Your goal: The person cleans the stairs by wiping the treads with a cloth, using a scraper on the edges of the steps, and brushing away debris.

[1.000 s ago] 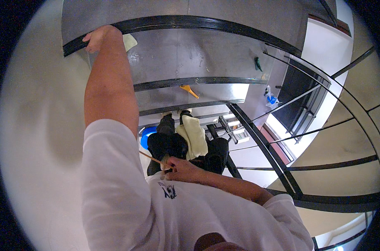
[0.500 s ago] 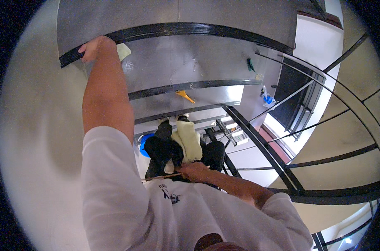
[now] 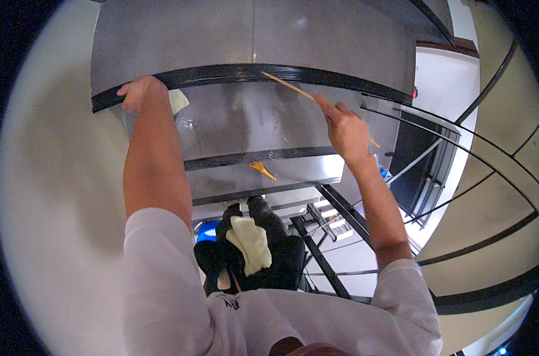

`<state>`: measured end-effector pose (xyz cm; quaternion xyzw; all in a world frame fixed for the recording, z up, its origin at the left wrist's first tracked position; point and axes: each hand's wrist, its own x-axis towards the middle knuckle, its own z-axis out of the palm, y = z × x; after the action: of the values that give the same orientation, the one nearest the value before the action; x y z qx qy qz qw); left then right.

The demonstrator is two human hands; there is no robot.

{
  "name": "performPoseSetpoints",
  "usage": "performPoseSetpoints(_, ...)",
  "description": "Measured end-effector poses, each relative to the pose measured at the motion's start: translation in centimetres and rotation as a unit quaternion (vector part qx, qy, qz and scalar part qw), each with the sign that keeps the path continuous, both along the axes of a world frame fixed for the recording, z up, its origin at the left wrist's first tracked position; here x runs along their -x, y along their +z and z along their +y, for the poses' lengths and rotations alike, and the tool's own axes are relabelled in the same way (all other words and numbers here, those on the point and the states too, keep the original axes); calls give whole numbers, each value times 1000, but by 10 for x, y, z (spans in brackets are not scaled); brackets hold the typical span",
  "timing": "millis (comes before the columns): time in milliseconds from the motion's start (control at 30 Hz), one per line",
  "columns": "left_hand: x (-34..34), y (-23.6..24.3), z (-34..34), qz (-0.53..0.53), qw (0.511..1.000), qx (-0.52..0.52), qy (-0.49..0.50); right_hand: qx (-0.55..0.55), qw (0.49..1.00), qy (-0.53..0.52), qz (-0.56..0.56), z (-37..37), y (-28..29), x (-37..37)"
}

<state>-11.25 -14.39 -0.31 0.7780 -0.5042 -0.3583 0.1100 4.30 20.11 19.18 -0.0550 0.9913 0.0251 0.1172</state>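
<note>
My left hand (image 3: 142,92) is at the left end of a black ribbed stair edge (image 3: 222,73), its fingers curled over the strip. Beside that wrist a pale yellow cloth (image 3: 178,102) lies on the grey step below. Its part behind my arm is hidden. A thin wooden stick (image 3: 287,85) is gripped in my right hand (image 3: 345,132), raised over the step's right side. The far tip of the stick meets the black edge near its middle. Another pale cloth (image 3: 250,244) is draped over my lap.
An orange scraper-like tool (image 3: 262,170) lies on a lower step. Blue plastic (image 3: 208,231) shows by my left leg. Black metal railing bars (image 3: 346,213) run along the right, and a pale wall (image 3: 62,196) borders the stairs at left.
My right hand has risen from my lap to the upper step's edge with the stick. The left hand stays at the strip's end. The lap cloth lies differently.
</note>
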Motion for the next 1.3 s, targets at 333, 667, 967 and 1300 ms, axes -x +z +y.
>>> performPoseSetpoints(333,-12,-92,-57,-103,928,100,-345,-158,977,144,-6,-4,-1,32)
performPoseSetpoints(667,10,-92,-27,-27,989,47,-137,-211,961,175,-19,-9,3,40)
performPoseSetpoints(967,-4,29,11,-4,998,25,-53,-209,959,189,-31,-12,7,48)
performPoseSetpoints(1300,7,-56,-14,-30,990,92,-99,-166,955,234,-72,-78,-2,72)
